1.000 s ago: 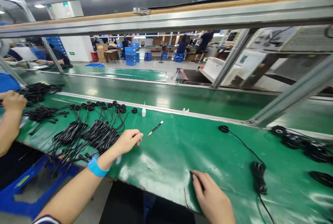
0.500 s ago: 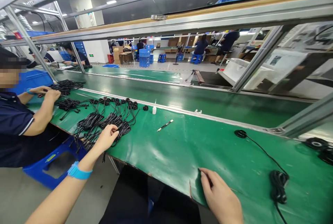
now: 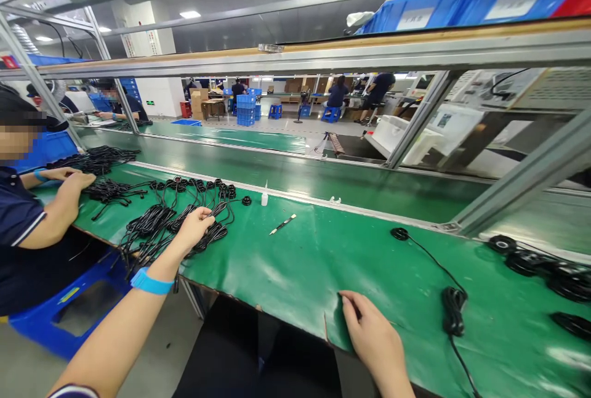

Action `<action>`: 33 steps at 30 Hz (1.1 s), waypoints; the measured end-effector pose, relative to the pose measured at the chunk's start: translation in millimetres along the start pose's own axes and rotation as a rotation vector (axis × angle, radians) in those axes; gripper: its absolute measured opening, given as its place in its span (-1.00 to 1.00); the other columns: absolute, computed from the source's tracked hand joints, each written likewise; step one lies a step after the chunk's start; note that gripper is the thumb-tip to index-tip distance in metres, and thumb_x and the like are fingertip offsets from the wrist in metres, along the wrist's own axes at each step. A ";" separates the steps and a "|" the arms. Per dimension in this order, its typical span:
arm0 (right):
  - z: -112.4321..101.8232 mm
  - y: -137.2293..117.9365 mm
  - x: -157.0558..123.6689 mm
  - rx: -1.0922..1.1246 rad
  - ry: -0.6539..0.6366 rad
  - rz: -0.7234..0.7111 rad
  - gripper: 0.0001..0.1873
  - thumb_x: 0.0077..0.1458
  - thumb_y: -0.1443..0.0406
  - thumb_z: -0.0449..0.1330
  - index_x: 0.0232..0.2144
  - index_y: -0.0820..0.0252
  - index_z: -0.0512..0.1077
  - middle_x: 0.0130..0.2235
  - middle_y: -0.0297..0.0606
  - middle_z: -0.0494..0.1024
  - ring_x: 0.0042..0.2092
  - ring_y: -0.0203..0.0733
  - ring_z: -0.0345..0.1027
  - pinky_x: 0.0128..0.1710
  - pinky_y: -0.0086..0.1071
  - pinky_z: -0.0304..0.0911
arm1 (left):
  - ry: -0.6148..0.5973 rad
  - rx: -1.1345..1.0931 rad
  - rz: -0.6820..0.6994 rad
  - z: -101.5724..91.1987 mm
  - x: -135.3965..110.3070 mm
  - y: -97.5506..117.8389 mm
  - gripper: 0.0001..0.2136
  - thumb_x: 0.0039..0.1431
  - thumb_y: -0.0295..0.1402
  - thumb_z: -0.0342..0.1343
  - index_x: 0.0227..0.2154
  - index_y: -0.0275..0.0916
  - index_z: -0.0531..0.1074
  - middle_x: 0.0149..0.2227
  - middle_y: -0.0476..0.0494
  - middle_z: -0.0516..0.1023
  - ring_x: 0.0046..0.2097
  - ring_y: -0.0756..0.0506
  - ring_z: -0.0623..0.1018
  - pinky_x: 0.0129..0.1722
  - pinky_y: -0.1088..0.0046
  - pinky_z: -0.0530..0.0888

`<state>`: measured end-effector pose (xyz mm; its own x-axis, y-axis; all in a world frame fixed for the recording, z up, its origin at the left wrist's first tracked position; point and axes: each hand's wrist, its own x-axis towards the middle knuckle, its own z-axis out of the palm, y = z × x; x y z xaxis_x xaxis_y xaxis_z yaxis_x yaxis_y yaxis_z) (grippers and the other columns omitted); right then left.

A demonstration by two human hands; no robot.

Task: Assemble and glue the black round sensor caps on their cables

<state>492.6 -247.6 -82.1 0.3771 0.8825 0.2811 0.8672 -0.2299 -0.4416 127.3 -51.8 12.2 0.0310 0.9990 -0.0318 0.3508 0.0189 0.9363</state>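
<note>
Facing a green-topped workbench (image 3: 300, 275), viewing bundled black cables (image 3: 148, 222) on its left, one coiled cable (image 3: 454, 312) on its right. Poising the left hand (image 3: 194, 230) at the bundles, being unable to tell whether grasping any. Resting the curled, released right hand (image 3: 376, 333) near the workbench's front.

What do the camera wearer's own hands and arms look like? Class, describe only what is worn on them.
The left hand is ungloved, with a broad, bright blue wristband below it. Farther up that arm shows the edge of a dark navy sleeve with a white stripe. The right hand is ungloved too; no band or sleeve shows there.
</note>
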 end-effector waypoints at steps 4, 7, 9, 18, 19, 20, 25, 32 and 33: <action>-3.1 -6.8 -0.8 0.008 -0.006 -0.002 -0.59 0.19 0.10 -0.12 -0.23 0.08 0.48 -0.14 -0.25 0.59 -0.18 -0.05 0.49 -0.25 -0.26 0.35 | -0.120 -0.336 -0.063 -5.6 -32.4 18.1 -0.86 0.20 -0.42 0.08 -0.20 -0.31 0.32 -0.47 0.03 0.39 -0.59 0.10 0.30 -0.66 0.63 0.20; -4.5 -12.2 -1.1 0.023 -0.022 0.001 -0.60 0.19 0.12 -0.11 -0.22 0.10 0.48 -0.12 -0.22 0.57 -0.16 -0.03 0.47 -0.22 -0.24 0.32 | -0.174 -0.558 -0.098 -13.8 -57.2 27.2 -0.86 0.13 -0.43 0.07 -0.23 -0.32 0.31 -0.47 0.00 0.38 -0.59 0.12 0.30 -0.67 0.66 0.17; -5.7 -15.5 -0.9 0.045 -0.030 0.011 -0.61 0.18 0.13 -0.10 -0.22 0.11 0.48 -0.11 -0.20 0.56 -0.14 -0.02 0.45 -0.20 -0.23 0.30 | -0.203 -0.669 -0.115 -16.5 -70.6 29.8 -0.88 0.11 -0.45 0.06 -0.26 -0.32 0.31 -0.46 -0.02 0.39 -0.57 0.12 0.31 -0.65 0.65 0.21; -18.2 -30.9 -5.1 0.346 -0.098 0.106 -0.56 0.07 0.00 0.00 -0.28 0.17 0.50 -0.21 -0.12 0.58 -0.21 0.00 0.45 -0.21 -0.20 0.33 | -0.397 -0.821 -0.234 36.8 -127.4 18.8 -0.64 0.05 -0.50 0.11 -0.05 -0.32 0.26 -0.26 -0.21 0.51 -0.39 -0.01 0.51 -0.36 0.44 0.45; -16.5 -38.6 -9.8 0.413 -0.134 0.112 -0.50 0.08 -0.05 -0.01 -0.26 0.19 0.50 -0.25 -0.11 0.58 -0.24 -0.02 0.46 -0.25 -0.21 0.35 | -0.436 -0.819 -0.240 46.6 -133.0 18.0 -0.59 0.03 -0.50 0.14 -0.02 -0.29 0.24 -0.20 -0.23 0.50 -0.34 -0.04 0.54 -0.29 0.38 0.46; -13.7 -48.7 -15.5 0.485 -0.177 0.114 -0.43 0.09 -0.10 -0.03 -0.22 0.22 0.49 -0.27 -0.11 0.58 -0.29 -0.04 0.47 -0.29 -0.24 0.37 | -0.477 -0.812 -0.248 56.2 -137.8 17.1 -0.54 -0.01 -0.50 0.17 -0.01 -0.28 0.23 -0.15 -0.25 0.49 -0.27 -0.08 0.56 -0.20 0.32 0.47; 6.6 -114.2 -35.3 0.934 -0.430 0.129 -0.34 0.14 -0.18 0.02 0.00 0.18 0.42 -0.07 -0.12 0.55 -0.04 -0.06 0.44 -0.05 -0.23 0.34 | -0.903 -0.530 -0.091 85.3 -141.4 14.2 -0.33 -0.04 -0.54 0.16 0.15 -0.15 0.07 0.12 -0.31 0.33 0.05 -0.14 0.46 0.08 0.22 0.33; -11.2 -119.8 8.9 1.173 -0.601 0.411 -0.60 0.03 -0.02 0.24 -0.30 0.18 0.39 -0.35 -0.28 0.52 -0.52 -0.32 0.31 -0.59 -0.50 0.17 | -0.804 0.041 0.047 66.6 -69.3 16.7 -0.61 0.16 -0.43 0.00 0.07 -0.21 0.27 -0.04 -0.24 0.47 -0.14 -0.11 0.48 -0.09 0.31 0.43; -21.7 -110.6 17.6 1.085 -0.669 0.406 -0.59 0.04 -0.03 0.22 -0.25 0.17 0.39 -0.31 -0.27 0.53 -0.56 -0.36 0.27 -0.65 -0.53 0.10 | -0.722 0.114 0.053 66.1 -58.3 13.6 -0.63 0.16 -0.42 -0.02 0.06 -0.23 0.28 -0.04 -0.26 0.48 -0.15 -0.12 0.49 -0.11 0.31 0.44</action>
<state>410.4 -215.5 -9.9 0.0433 0.9315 -0.3611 -0.0804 -0.3571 -0.9306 192.2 -112.5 3.7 0.6464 0.7221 -0.2465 0.4252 -0.0726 0.9022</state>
